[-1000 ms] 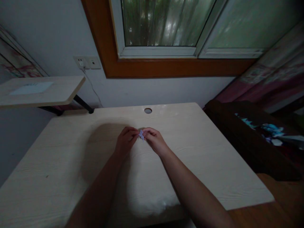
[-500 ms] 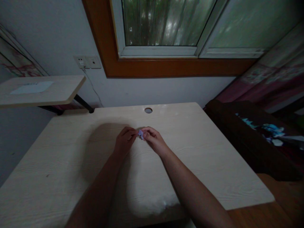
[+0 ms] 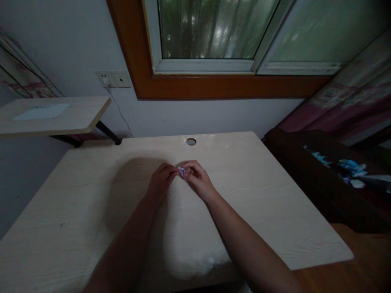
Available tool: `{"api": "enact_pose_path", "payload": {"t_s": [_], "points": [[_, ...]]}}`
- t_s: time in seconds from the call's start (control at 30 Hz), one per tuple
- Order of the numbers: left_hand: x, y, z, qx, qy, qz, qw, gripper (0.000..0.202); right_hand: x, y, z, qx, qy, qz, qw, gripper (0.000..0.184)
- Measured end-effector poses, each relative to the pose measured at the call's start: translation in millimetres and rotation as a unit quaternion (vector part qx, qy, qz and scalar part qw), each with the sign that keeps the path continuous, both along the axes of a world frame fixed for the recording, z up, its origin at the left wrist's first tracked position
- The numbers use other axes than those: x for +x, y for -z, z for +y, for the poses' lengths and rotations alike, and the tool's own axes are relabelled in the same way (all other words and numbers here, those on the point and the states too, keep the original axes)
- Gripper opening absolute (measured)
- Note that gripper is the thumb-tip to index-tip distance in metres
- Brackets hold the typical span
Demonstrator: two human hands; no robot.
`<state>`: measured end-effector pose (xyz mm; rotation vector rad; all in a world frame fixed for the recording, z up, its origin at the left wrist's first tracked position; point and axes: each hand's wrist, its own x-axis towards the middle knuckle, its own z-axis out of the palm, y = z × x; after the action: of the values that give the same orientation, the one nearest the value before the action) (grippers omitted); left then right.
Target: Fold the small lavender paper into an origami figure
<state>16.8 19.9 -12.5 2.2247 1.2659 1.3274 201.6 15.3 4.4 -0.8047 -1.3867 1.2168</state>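
Observation:
A small, crumpled or folded light-purple piece [image 3: 181,171], which looks like paper, is pinched between my two hands above the desk [image 3: 253,203]. My left hand [image 3: 161,177] is closed, its thumb and fingertips gripping the piece's left edge. From the other side my right hand [image 3: 198,177] holds it between thumb and index finger, with the fingers curled. Much of the piece is hidden behind the fingertips, and its exact shape is too small to tell.
A raised shelf [image 3: 91,116] with a white sheet [image 3: 42,111] stands at the left. Near the desk's back edge is a round cable hole [image 3: 191,141]. A wall socket [image 3: 113,79] with a plugged-in cord and a window are behind. Dark furniture [image 3: 305,175] stands at the right.
The purple piece looks more bunched up and less of it shows between the fingertips. Both hands have shifted only slightly, and the fingers have come closer together.

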Motion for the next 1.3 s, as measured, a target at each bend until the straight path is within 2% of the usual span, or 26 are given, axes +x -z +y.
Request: {"api": "enact_pose_path", "payload": {"t_s": [0.23,0.47,0.73,1.0,1.3], "points": [[1,-7.0,-3,-0.020,0.010,-0.011,1.000,0.006,0,1.3,3,0.021,0.034,-0.064,0.997,0.010],[0,-12.9,-5,-0.039,0.010,-0.029,0.999,0.007,0,7.4,7,0.009,0.008,-0.053,0.998,0.015],[1,-13.4,-5,-0.011,0.010,-0.035,0.999,0.005,1,16.0,9,-0.023,0.013,-0.035,0.999,0.020],[1,-18.1,-7,-0.016,0.029,-0.039,0.999,0.003,0,10.7,7,0.005,0.041,-0.065,0.997,0.017],[1,-16.9,-6,0.001,0.032,-0.039,0.999,0.003,0,5.7,6,0.034,0.064,-0.093,0.993,0.015]]}}
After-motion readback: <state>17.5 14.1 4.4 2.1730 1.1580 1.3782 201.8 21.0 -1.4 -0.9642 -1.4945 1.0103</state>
